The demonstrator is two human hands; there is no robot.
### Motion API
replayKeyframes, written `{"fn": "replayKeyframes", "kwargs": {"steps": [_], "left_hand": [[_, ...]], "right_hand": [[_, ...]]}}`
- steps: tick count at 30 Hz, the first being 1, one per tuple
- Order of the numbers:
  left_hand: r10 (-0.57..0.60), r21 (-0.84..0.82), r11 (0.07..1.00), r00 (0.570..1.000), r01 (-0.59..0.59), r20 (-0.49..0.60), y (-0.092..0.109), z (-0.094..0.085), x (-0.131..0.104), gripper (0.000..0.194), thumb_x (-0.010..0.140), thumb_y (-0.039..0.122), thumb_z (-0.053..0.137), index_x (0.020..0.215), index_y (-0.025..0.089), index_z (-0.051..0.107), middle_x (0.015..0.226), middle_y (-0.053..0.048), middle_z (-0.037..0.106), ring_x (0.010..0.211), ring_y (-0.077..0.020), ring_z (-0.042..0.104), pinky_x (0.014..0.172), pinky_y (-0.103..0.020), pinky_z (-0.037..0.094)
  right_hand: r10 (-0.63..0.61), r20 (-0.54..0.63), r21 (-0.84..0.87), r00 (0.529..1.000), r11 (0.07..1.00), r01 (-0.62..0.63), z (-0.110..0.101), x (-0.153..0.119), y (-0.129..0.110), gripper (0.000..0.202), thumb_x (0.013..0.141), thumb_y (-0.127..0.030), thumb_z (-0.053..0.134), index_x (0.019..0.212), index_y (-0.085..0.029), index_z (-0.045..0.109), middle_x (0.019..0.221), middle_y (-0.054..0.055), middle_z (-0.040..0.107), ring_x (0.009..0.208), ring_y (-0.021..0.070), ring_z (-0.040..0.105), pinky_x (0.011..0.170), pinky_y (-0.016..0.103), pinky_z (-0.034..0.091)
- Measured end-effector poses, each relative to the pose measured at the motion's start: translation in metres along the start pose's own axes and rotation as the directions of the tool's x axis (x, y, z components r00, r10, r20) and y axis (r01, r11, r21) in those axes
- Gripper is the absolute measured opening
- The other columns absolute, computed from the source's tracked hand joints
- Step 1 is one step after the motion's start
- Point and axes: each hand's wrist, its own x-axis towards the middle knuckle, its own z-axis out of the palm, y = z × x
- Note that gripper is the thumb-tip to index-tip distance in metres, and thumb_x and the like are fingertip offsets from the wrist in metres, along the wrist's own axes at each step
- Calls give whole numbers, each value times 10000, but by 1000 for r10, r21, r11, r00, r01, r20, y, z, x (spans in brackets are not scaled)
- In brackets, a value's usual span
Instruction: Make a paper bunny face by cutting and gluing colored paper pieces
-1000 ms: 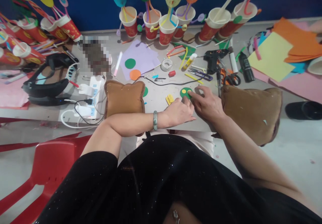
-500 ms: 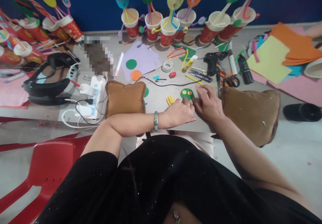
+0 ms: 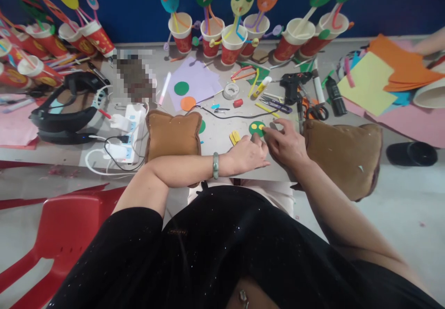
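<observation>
A green paper oval (image 3: 256,133) with two yellow paper dots lies on the table in front of me. My left hand (image 3: 246,153), with a bangle at its wrist, has its fingers curled and steadies the oval's lower edge. On the right-hand yellow dot (image 3: 262,127) rests a fingertip of my right hand (image 3: 288,146). The fingers of that hand are bent but apart, and its underside is hidden. A small yellow piece (image 3: 235,137) lies beside my left hand.
Brown cushions (image 3: 174,135) flank my arms. A black cable (image 3: 239,118) crosses behind the oval. Farther back are a glue gun (image 3: 290,86), scissors (image 3: 318,110), a tape roll (image 3: 231,91) and red paper cups (image 3: 232,45) with paper faces. A power strip (image 3: 134,133) stands left. Another person's arm (image 3: 431,42) shows at right.
My right hand's fingertip has shifted slightly left and down onto the right-hand yellow dot. More of the oval's upper right edge shows. My left hand stays nearly still.
</observation>
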Motion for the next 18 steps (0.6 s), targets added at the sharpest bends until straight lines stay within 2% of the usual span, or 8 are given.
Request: {"fn": "replayKeyframes", "kwargs": {"steps": [3,6,12,18], "left_hand": [[-1,-6,1000,1000,2,6,-1,0,1,624,1109,560,492,1384,42,704,1344,-299,717,1156,-333,680,854,-396,476],[5,-6,1000,1000,-5,12,-1,0,1,617,1112,555,489,1388,45,702,1343,-300,720,1215,-347,671,865,-400,488],[0,-4,1000,1000,0,8,0,1,1,606,1107,539,513,1396,36,690,1383,-317,703,1246,-357,669,862,-397,483],[18,-9,1000,1000,-17,12,0,3,1,610,1119,545,478,1388,42,695,1336,-294,731,1110,-316,697,860,-396,473]], "right_hand": [[-5,0,-20,1000,1000,5,0,1,0,445,1009,-255,530,1411,-222,716,1422,201,643,900,244,677,625,329,498],[-30,11,-23,999,999,30,2,2,1,433,1010,-264,537,1395,-225,732,1394,192,658,882,242,673,632,334,491],[-42,31,-16,999,999,43,4,1,3,421,1024,-255,519,1377,-223,746,1368,186,674,906,263,689,692,371,533],[2,-46,-32,999,999,-4,5,-2,1,520,1026,-221,476,1524,-161,612,1426,232,651,1061,323,717,731,398,595]]}}
